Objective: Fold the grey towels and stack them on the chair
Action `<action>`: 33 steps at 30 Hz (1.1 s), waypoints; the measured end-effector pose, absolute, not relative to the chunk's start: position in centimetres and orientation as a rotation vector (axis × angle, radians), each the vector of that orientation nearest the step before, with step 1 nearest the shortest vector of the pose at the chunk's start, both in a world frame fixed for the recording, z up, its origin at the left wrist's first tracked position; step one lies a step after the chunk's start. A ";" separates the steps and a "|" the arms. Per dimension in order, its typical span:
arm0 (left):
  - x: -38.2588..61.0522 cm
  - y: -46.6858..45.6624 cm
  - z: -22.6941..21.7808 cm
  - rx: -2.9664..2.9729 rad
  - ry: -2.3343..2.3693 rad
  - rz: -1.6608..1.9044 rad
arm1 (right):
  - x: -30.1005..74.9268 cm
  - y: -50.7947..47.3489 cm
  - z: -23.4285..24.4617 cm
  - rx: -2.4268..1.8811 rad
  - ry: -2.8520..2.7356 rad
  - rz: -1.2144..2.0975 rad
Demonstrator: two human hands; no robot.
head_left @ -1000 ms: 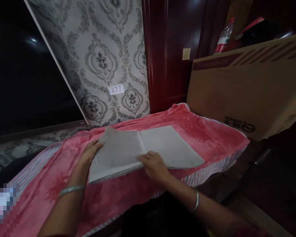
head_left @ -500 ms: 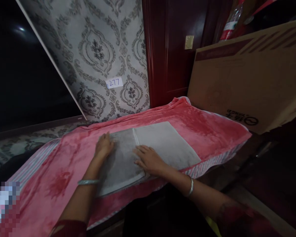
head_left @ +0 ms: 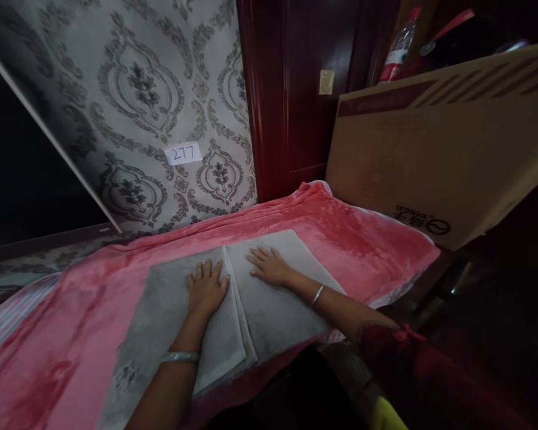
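A grey, folded cloth (head_left: pixel 273 310) lies spread on a pink blanket (head_left: pixel 341 239), with layered edges running down its middle. My left hand (head_left: pixel 207 289) rests flat on the cloth's left part, just left of those edges, with its fingers spread. To the right of them, my right hand (head_left: pixel 269 266) lies palm down on the cloth, fingers apart. Neither hand grips anything. A dark patterned patch shows on the cloth's near left part, beside my left forearm. What lies between the layers is hidden.
A large cardboard box (head_left: pixel 430 149) stands at the right, with a plastic bottle (head_left: pixel 397 51) behind its top edge. Patterned wallpaper (head_left: pixel 143 89) and a dark red door (head_left: pixel 291 107) rise behind the blanket. A dark screen (head_left: pixel 22 161) is at the left.
The cloth now reaches further toward the near left. My left hand has come off its left edge onto its surface; my right hand has moved onto the right part. The view has shifted.
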State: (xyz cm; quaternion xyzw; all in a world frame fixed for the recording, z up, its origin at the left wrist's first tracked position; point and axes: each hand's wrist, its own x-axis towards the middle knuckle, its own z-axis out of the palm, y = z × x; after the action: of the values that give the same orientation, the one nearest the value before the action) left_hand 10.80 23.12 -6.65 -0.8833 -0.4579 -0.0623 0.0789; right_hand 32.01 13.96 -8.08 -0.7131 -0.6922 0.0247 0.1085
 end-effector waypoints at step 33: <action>11.4 23.1 -6.6 -2.666 -1.358 -0.191 | 46.9 17.3 -6.6 -2.379 -0.782 0.297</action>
State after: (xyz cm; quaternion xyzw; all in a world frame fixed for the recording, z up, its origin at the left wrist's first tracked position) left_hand 11.41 23.09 -6.59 -0.8869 -0.4519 -0.0636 0.0717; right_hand 46.91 17.28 -6.56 -0.8985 -0.2953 0.1121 0.3049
